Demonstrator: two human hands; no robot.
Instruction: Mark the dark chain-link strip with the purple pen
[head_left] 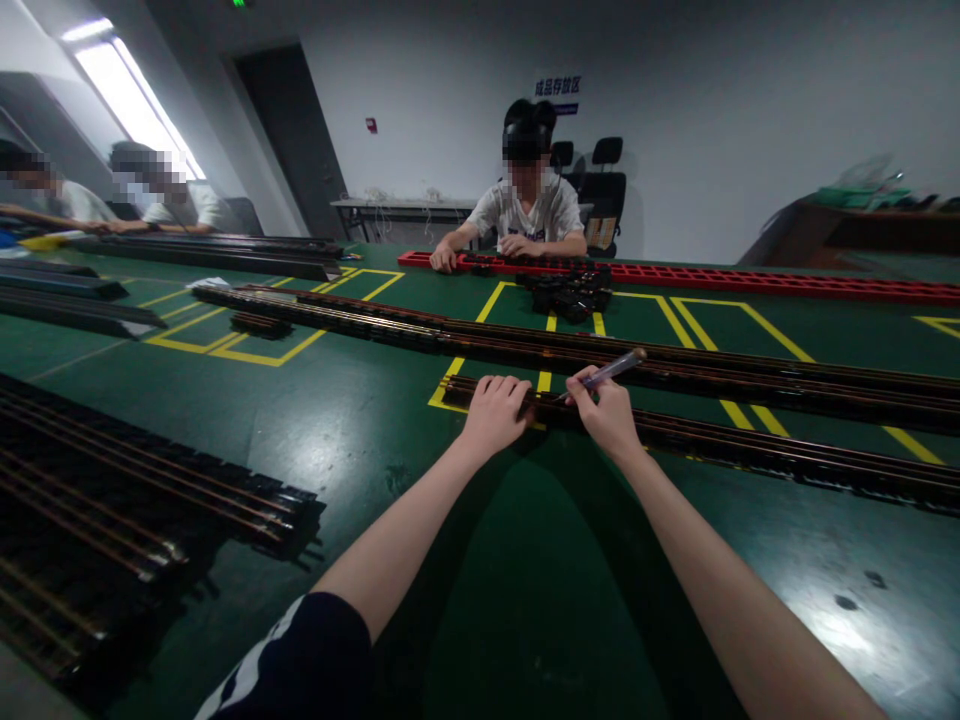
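Spreading through most of the scene is a flat green tabletop with yellow marked lines (375, 420). Across its middle, from left to right, runs a long dark bundle of slender strips with brownish edges (420, 325). Beyond it, on the far side, lies a long red latticed beam (690, 274), with a seated co-worker (536, 215) resting a hand on its left part. Near left, dark ribbed lengths with copper-brown lines (150, 470) lie side by side.

Just on the near side of the bundle lies the piece being worked: a narrow, straight, dark strip with brown lines along it (712, 435), its left end near the middle of the scene and the rest reaching the right edge. The left hand (495, 412) rests over it close to that end, fingers close together and bent; whether they grip or only press, I cannot tell. Just to its right, the right hand (609, 418) pinches a slim, translucent pen-like tool with a brownish end (615, 368) between thumb and forefinger, its lower tip slanting left towards the strip; contact is unclear.

The step in hand looks like fine work with the tool; a next move calls for a steady left hand and a carefully guided tip
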